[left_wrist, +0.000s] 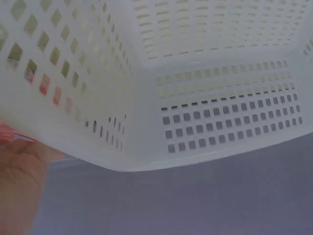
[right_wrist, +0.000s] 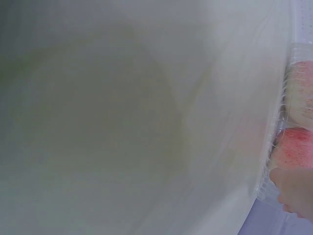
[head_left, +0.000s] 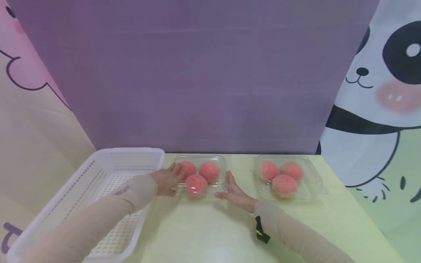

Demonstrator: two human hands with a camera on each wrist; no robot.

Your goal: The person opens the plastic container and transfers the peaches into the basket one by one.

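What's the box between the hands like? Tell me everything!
The box is clear and shiny, like thin plastic, with rounded corners and ridged edges. It seems to rest on the table, with three pink peaches inside. The left hand touches its left side, the right hand its front right corner.

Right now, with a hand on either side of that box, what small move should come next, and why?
Probably a gentle inward squeeze: the left hand and right hand flank the clear box from opposite sides, the left one looks spread, and three peaches inside could shift under a loose hold.
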